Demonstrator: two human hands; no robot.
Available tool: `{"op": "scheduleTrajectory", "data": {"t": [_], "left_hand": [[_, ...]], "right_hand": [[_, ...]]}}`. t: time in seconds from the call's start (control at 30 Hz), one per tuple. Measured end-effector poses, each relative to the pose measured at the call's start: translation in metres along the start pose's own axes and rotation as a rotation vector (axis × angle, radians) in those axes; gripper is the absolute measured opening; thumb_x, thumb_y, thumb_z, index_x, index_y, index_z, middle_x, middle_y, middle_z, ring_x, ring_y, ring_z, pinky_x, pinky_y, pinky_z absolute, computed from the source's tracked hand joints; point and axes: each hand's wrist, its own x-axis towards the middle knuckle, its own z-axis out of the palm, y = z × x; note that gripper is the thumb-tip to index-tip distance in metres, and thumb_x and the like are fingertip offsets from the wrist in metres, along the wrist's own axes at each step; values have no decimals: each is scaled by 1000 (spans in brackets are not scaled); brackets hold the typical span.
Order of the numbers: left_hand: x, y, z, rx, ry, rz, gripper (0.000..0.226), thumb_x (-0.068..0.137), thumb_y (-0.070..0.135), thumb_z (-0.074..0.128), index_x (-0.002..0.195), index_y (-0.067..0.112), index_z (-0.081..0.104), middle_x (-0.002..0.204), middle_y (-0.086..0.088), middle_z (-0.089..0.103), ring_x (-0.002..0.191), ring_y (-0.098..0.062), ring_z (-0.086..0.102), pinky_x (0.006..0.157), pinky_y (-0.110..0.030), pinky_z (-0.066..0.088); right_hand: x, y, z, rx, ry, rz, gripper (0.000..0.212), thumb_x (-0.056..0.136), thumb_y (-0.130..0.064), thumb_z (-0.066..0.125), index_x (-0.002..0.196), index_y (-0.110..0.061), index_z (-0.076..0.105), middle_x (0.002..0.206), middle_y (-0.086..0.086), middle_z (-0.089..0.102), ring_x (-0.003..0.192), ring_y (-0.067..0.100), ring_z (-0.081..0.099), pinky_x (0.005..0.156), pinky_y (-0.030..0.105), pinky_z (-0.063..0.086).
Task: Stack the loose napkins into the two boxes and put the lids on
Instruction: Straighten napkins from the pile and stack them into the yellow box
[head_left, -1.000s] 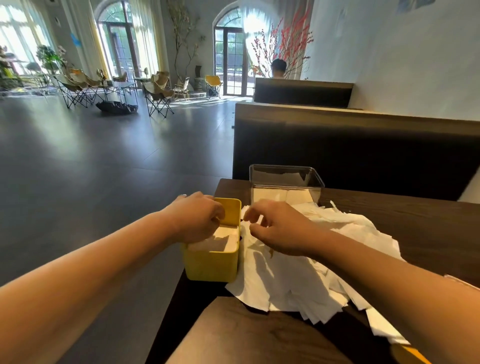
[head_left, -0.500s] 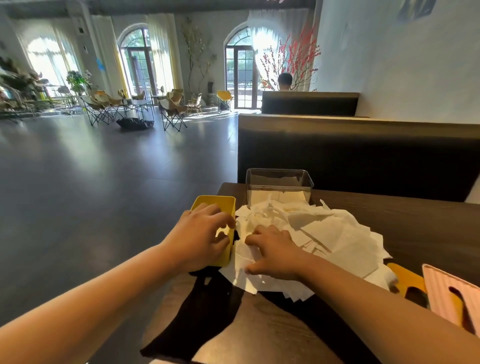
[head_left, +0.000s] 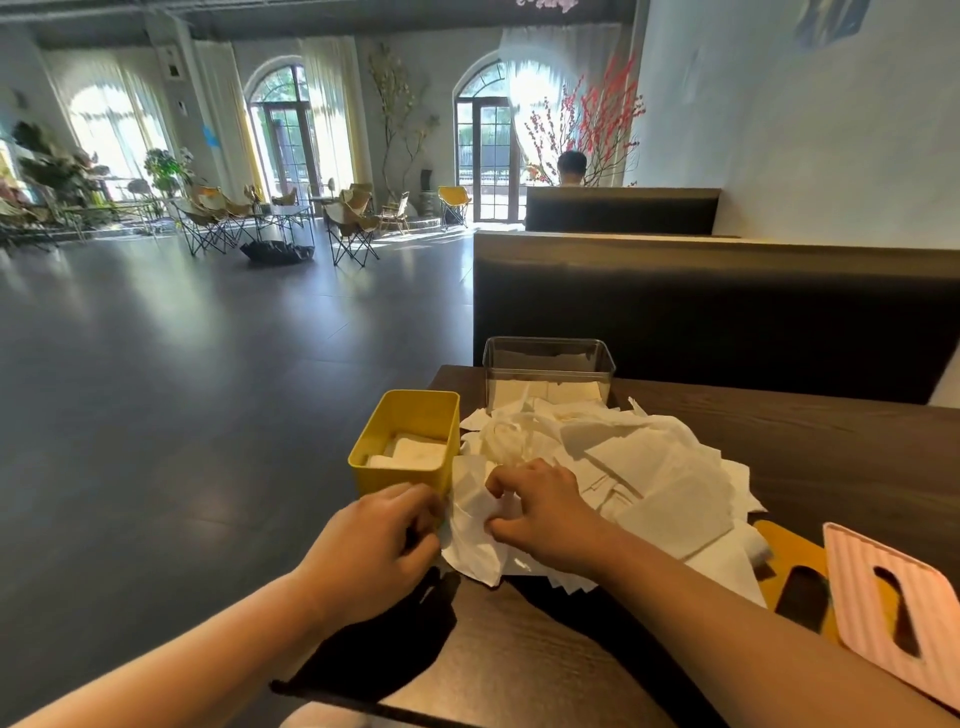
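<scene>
I'm pinching one napkin (head_left: 475, 525) off the loose pile (head_left: 660, 467) with my right hand (head_left: 540, 514), fingers curled into it, probably to square it up. My left hand (head_left: 379, 545) is curling at its left edge; gripping or not, can't tell. Yellow box (head_left: 402, 415) is sitting at the table's (head_left: 831, 457) left edge, part filled, close for dropping in. Clear box (head_left: 548, 358) is at the far edge. Pink lid (head_left: 878, 587) is lying off, right side.

An open yellow rectangular plastic box (head_left: 396, 477) is standing upright at the left edge of the dark wooden table (head_left: 831, 441), holding folded white napkins (head_left: 413, 451) low inside. A clear rectangular plastic box (head_left: 545, 370), partly filled, is standing behind it. A heap of loose white paper napkins (head_left: 654, 467) is sprawling beside both, overlapping an orange slotted lid (head_left: 785, 545) that is lying partly under a pink ribbed slotted lid (head_left: 862, 592).
</scene>
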Motion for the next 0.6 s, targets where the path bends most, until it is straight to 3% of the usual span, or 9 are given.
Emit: {"op": "scheduleTrajectory", "data": {"t": [0.17,0.27,0.4,0.6], "left_hand": [[-2,-1,18,63,-195,-99,23,98,60,59,110,43,67,99,24,64,88,3,61,84,-24,58],[2,1,27,88,-157,-126,25,95,64,60,104,41,65,96,22,62,86,0,60,81,-27,58],[5,3,33,68,-89,-210,36,87,72,65,94,38,55,88,20,63,79,-2,61,73,-28,58],[3,4,33,16,-57,-267,54,82,73,71,115,42,41,94,18,66,79,-3,65,73,-31,61]], "right_hand": [[-5,-10,-3,26,-55,-12,44,84,-55,76,117,-41,50,116,-15,48,117,11,38,122,53,13],[-6,-14,-4,42,-68,-34,47,84,-52,78,120,-37,52,116,-16,48,117,9,37,124,53,7],[-11,-9,-6,78,-69,-66,31,88,-44,75,107,-35,52,118,-9,52,116,7,36,128,51,1],[-28,5,-7,13,-43,-239,41,85,-42,76,121,-30,62,121,-18,52,128,0,36,128,40,-11]]}}
